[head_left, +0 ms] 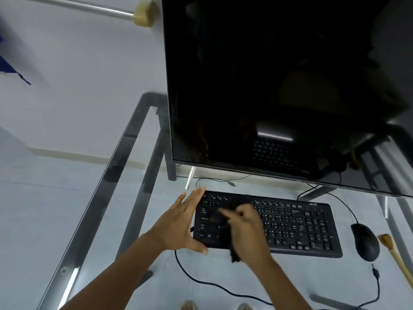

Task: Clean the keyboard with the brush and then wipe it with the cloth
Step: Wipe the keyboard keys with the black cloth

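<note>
The black keyboard lies on the glass desk in the lower centre of the frame, below the dark monitor. Its long axis runs left to right with a slight downward slope toward the right; the function-key row faces the monitor and the number pad sits at the right end. The left hand braces the keyboard's left end: fingers are extended along the left edge toward the upper corner, and the thumb lies against the near edge, so the hand steadies the keyboard without closing round it. The right hand is over the left portion of the keys and is motion-blurred; its fingers are curled round a dark cloth, part of which hangs below the keyboard's near edge. The brush, with a pale wooden handle, lies at the right edge of the frame, just right of the black mouse, its long axis running diagonally toward the lower right.
</note>
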{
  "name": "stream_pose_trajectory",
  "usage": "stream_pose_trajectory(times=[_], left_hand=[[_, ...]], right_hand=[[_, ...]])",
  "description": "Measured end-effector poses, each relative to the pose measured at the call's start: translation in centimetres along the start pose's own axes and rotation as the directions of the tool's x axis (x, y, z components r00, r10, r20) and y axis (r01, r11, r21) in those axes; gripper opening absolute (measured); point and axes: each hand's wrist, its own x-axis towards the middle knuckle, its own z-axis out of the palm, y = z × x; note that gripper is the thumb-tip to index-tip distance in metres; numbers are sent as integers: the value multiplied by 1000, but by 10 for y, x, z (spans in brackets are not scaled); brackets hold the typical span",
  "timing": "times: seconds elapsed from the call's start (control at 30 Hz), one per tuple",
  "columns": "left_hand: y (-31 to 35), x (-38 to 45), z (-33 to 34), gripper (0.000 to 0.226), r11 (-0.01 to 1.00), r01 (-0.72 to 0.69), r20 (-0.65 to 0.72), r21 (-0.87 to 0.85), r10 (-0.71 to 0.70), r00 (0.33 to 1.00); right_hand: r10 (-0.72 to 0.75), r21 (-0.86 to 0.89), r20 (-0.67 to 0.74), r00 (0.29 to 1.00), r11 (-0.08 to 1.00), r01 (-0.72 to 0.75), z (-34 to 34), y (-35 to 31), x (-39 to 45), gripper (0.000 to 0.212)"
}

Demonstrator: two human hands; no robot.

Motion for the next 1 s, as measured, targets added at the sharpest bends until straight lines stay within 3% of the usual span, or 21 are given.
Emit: stream_pose_trajectory(times=[0.07, 0.13, 0.17, 0.27, 0.33, 0.43, 0.53, 0.6, 0.67, 0.73, 0.8, 0.83, 0.9, 0.93, 1.0], left_hand=[[0, -1, 0, 144, 1000, 2, -6, -8, -2, 1000], [-1, -1, 0, 144, 1000, -5, -10, 13, 5, 1000], [0, -1, 0, 144, 1000, -8, -12, 23, 9, 1000], [1, 0, 0, 142, 999, -26, -17, 36, 26, 1000], [3, -1, -2, 143, 999, -25, -7, 28, 25, 1000], [3, -1, -2, 142, 1000, -3, 6, 11, 3, 1000], [3, 0, -1, 141, 1000, 7, 9, 9, -7, 1000], [2, 0, 0, 142, 1000, 2, 8, 22, -3, 1000], [2, 1, 1, 143, 999, -4, 2, 44, 3, 1000], [1, 1, 1, 143, 998, -20, -10, 60, 21, 1000], [0, 1, -1, 142, 997, -35, -13, 64, 36, 999], [0, 1, -1, 143, 998, -32, -11, 62, 33, 999], [1, 0, -2, 144, 998, -15, 5, 55, 14, 1000], [1, 1, -2, 144, 999, -10, 17, 52, 9, 1000], [0, 1, -1, 143, 999, -8, 25, 51, 7, 1000]], right_hand=[[129, 1, -144, 981, 992, -130, -3, 15, 3, 55], [178, 35, -159, 971, 984, -175, 8, -10, 4, 61], [150, 39, -121, 981, 988, -147, 16, -26, 0, 60], [-139, -37, 63, 988, 989, 141, 28, -59, -16, 39], [-187, -13, 116, 976, 982, 189, 18, -40, -16, 35], [-1, 11, -88, 996, 1000, 2, -8, 16, -22, 52], [227, 2, -296, 928, 971, -237, -21, 42, -31, 52], [323, 0, -314, 893, 940, -340, -4, 22, -29, 52], [265, -2, -253, 930, 962, -275, 18, -16, -31, 51], [83, 7, -78, 993, 997, -82, 34, -56, -39, 53], [-91, -19, 75, 993, 995, 93, 32, -66, -45, 51], [-103, -36, 102, 989, 994, 107, 29, -54, -45, 44], [-19, -59, 48, 999, 998, 22, 14, -22, -43, 26], [77, -81, -23, 997, 994, -78, 4, -1, -44, 29], [234, -82, -154, 960, 965, -249, -15, 36, -42, 57]])
